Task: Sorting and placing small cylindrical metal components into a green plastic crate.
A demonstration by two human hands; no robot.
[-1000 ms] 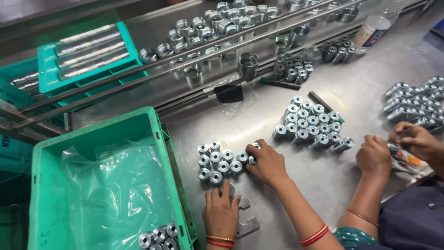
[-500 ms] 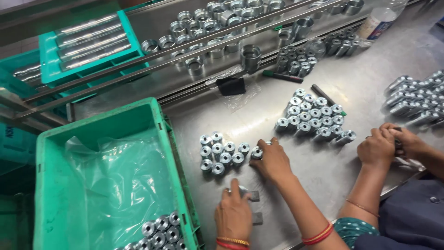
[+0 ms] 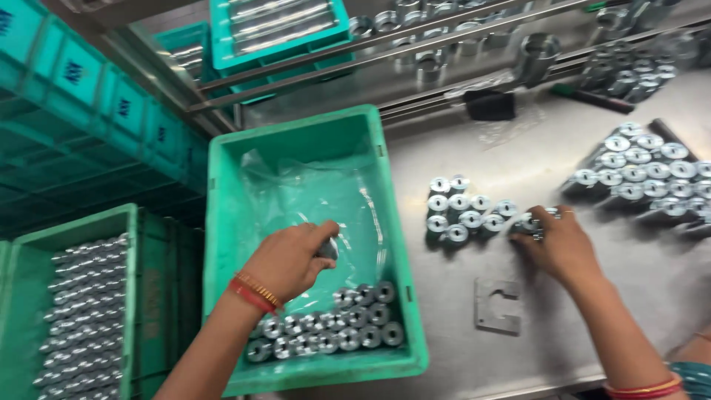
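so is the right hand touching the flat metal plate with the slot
Apart. The head view shows the right hand on metal parts above the slotted plate, with bare table between them.

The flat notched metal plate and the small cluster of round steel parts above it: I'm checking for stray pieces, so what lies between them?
Head view: only bare steel table lies between the notched plate and the cluster.

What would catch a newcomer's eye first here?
The green crate at centre, lined with clear plastic, with the left hand over its rows of shiny metal bushings. On the steel table to its right, the right hand touches a small cluster of bushings.
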